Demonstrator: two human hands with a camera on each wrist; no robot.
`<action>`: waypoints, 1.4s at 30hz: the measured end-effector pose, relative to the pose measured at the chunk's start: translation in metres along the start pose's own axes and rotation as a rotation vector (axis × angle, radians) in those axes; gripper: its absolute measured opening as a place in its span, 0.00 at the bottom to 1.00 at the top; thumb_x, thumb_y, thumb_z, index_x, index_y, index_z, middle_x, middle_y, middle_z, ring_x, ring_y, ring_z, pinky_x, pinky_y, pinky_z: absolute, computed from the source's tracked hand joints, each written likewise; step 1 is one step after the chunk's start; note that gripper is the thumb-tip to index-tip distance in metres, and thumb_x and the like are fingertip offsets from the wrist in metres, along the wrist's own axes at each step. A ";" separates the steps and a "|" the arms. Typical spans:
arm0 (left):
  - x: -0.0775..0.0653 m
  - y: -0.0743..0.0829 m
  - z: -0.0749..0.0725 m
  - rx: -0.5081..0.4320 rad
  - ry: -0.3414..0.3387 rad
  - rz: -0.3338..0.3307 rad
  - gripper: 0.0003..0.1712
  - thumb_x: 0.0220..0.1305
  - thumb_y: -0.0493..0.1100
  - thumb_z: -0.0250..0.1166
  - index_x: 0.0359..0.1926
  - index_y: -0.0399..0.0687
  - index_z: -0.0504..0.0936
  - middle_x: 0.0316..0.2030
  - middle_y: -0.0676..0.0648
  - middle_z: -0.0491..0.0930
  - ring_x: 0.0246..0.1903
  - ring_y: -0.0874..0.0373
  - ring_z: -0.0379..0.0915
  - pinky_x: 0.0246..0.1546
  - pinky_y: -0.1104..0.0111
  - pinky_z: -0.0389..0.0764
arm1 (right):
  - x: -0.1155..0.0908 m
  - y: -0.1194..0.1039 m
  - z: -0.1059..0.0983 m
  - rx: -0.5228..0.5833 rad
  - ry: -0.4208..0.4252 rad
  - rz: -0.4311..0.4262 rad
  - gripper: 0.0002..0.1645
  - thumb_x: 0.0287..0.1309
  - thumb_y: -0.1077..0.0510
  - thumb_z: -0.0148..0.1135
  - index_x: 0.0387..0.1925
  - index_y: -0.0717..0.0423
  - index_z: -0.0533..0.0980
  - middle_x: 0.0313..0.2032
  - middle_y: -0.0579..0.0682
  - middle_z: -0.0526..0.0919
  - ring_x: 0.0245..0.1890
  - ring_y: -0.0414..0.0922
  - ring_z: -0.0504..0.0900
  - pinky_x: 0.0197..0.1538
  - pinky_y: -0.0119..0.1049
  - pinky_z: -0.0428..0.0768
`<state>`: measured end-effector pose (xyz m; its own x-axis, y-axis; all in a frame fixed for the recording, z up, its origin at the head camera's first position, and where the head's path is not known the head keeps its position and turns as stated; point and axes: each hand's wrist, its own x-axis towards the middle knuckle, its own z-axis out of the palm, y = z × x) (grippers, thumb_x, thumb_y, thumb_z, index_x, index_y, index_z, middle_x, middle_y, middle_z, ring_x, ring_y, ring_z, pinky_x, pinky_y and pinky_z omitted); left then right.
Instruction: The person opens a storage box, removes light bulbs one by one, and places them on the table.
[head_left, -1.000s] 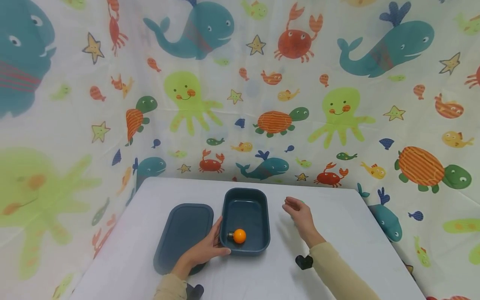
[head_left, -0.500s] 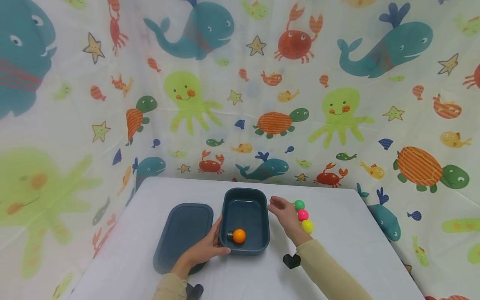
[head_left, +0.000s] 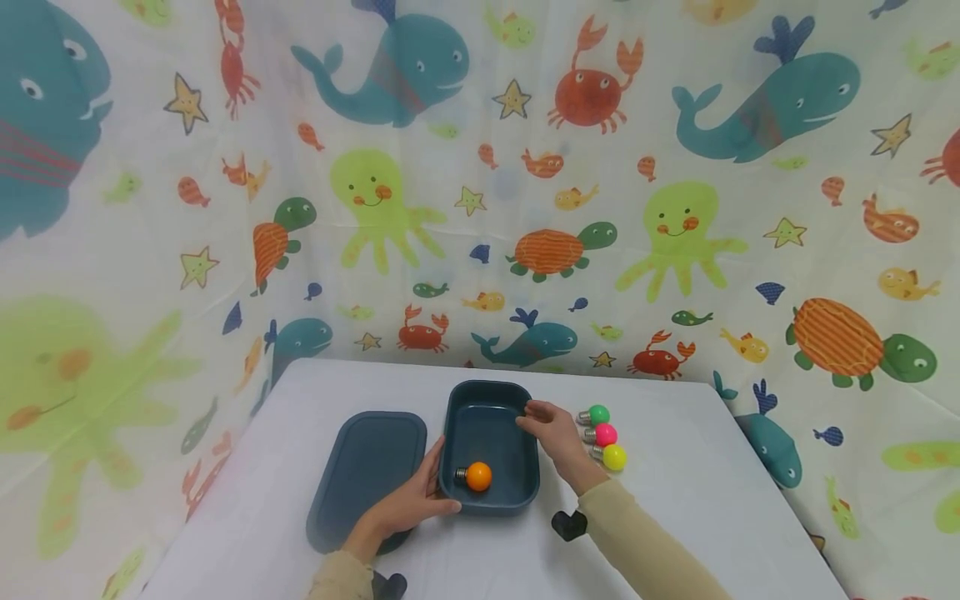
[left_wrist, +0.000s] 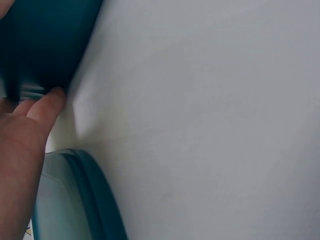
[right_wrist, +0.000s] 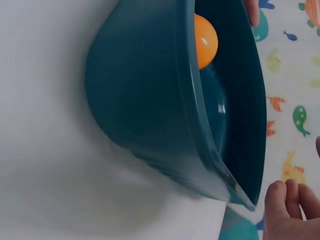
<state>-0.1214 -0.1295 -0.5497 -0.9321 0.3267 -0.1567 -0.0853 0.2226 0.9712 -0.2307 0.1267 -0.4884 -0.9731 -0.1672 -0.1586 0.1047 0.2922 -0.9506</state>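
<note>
A dark blue rectangular box [head_left: 487, 433] stands uncovered on the white table. Inside it, near the front left, lies an orange light bulb [head_left: 478, 477] with its screw base pointing left. My left hand [head_left: 412, 496] holds the box's front left corner, thumb along the front and fingers on the left wall. At the right rim hovers my right hand [head_left: 557, 433], fingertips over the edge; nothing shows in it. In the right wrist view its fingers [right_wrist: 292, 200] are loosely bent beside the box. Green [head_left: 599, 415], pink [head_left: 606, 434] and yellow [head_left: 614, 457] bulbs lie right of that hand.
A flat dark blue lid [head_left: 375, 467] lies left of the box, partly under my left forearm. The white table [head_left: 675, 467] is backed by a curtain [head_left: 495, 275] printed with sea animals.
My right hand has moved left, from over the bulbs to the box's right rim. The green, pink and yellow bulbs have come into sight. My left hand and the box stay put.
</note>
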 end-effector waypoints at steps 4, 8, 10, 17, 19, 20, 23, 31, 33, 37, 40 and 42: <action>-0.002 0.001 0.002 0.001 0.006 0.003 0.63 0.62 0.44 0.69 0.77 0.57 0.27 0.77 0.41 0.26 0.75 0.42 0.35 0.70 0.47 0.50 | -0.002 -0.001 0.005 0.005 -0.017 0.003 0.32 0.61 0.53 0.66 0.64 0.60 0.70 0.61 0.59 0.75 0.61 0.55 0.73 0.64 0.53 0.70; -0.003 0.002 0.004 0.005 0.014 -0.004 0.64 0.62 0.45 0.70 0.77 0.58 0.27 0.77 0.41 0.27 0.75 0.42 0.36 0.70 0.47 0.50 | -0.004 -0.002 0.010 0.011 -0.032 0.012 0.31 0.61 0.55 0.66 0.64 0.61 0.71 0.60 0.59 0.76 0.60 0.56 0.73 0.64 0.54 0.70; -0.004 0.002 0.005 0.003 0.015 -0.008 0.64 0.62 0.45 0.70 0.77 0.58 0.27 0.77 0.41 0.27 0.75 0.42 0.36 0.70 0.47 0.50 | -0.006 -0.003 0.012 0.004 -0.036 0.016 0.31 0.61 0.54 0.66 0.63 0.61 0.71 0.60 0.59 0.76 0.59 0.55 0.74 0.64 0.54 0.70; -0.005 0.002 0.008 -0.013 0.013 0.001 0.63 0.62 0.44 0.69 0.77 0.57 0.27 0.77 0.41 0.27 0.75 0.42 0.37 0.70 0.47 0.50 | -0.012 -0.005 0.018 -0.014 -0.062 0.028 0.32 0.59 0.51 0.68 0.62 0.61 0.72 0.57 0.58 0.78 0.56 0.54 0.76 0.64 0.55 0.70; -0.006 0.002 0.009 -0.007 0.016 0.001 0.63 0.62 0.44 0.69 0.77 0.57 0.27 0.77 0.41 0.27 0.75 0.42 0.37 0.70 0.47 0.50 | -0.014 -0.005 0.020 -0.019 -0.069 0.035 0.32 0.59 0.52 0.69 0.61 0.61 0.73 0.57 0.58 0.78 0.55 0.54 0.76 0.64 0.54 0.71; -0.006 0.002 0.009 -0.005 0.018 0.000 0.63 0.62 0.44 0.69 0.77 0.57 0.27 0.77 0.41 0.27 0.75 0.42 0.38 0.70 0.47 0.50 | -0.015 -0.005 0.021 -0.025 -0.073 0.037 0.32 0.58 0.52 0.69 0.61 0.62 0.73 0.56 0.57 0.79 0.55 0.54 0.77 0.64 0.54 0.71; -0.007 0.002 0.011 -0.001 0.022 0.000 0.63 0.62 0.45 0.69 0.77 0.58 0.27 0.77 0.41 0.28 0.75 0.43 0.39 0.70 0.47 0.51 | -0.017 -0.005 0.024 -0.037 -0.090 0.039 0.33 0.57 0.52 0.70 0.61 0.62 0.73 0.55 0.57 0.79 0.54 0.53 0.77 0.64 0.54 0.71; -0.009 0.001 0.016 -0.013 0.013 0.020 0.62 0.63 0.44 0.68 0.77 0.56 0.27 0.77 0.41 0.27 0.75 0.43 0.38 0.70 0.47 0.50 | -0.022 -0.002 0.030 -0.065 -0.114 0.037 0.31 0.58 0.53 0.69 0.60 0.62 0.74 0.55 0.57 0.80 0.54 0.53 0.77 0.63 0.55 0.71; -0.009 0.001 0.017 -0.018 0.011 0.026 0.62 0.63 0.43 0.68 0.77 0.56 0.26 0.77 0.41 0.27 0.75 0.43 0.37 0.70 0.48 0.50 | -0.023 -0.001 0.031 -0.074 -0.118 0.036 0.31 0.57 0.53 0.70 0.59 0.63 0.74 0.54 0.57 0.80 0.54 0.53 0.77 0.63 0.55 0.71; -0.010 0.001 0.019 -0.017 0.015 0.026 0.62 0.64 0.44 0.68 0.77 0.56 0.26 0.77 0.41 0.27 0.75 0.43 0.37 0.70 0.47 0.50 | -0.025 0.003 0.032 -0.093 -0.125 0.035 0.31 0.56 0.54 0.70 0.58 0.63 0.75 0.53 0.57 0.81 0.53 0.53 0.78 0.62 0.54 0.72; -0.012 0.001 0.022 -0.018 0.016 0.022 0.62 0.64 0.44 0.68 0.77 0.56 0.26 0.77 0.41 0.27 0.75 0.42 0.37 0.70 0.47 0.50 | -0.026 0.006 0.033 -0.112 -0.134 0.038 0.31 0.55 0.53 0.71 0.58 0.63 0.75 0.52 0.56 0.81 0.52 0.53 0.78 0.62 0.55 0.73; -0.012 0.002 0.023 -0.017 0.017 0.019 0.62 0.64 0.44 0.68 0.77 0.56 0.26 0.77 0.41 0.28 0.75 0.42 0.38 0.70 0.47 0.50 | -0.028 0.009 0.033 -0.126 -0.144 0.047 0.31 0.55 0.53 0.71 0.57 0.63 0.75 0.52 0.56 0.81 0.51 0.53 0.78 0.61 0.55 0.73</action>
<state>-0.1019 -0.1121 -0.5503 -0.9393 0.3155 -0.1350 -0.0730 0.2007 0.9769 -0.1958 0.1030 -0.5016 -0.9276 -0.2807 -0.2466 0.1136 0.4170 -0.9018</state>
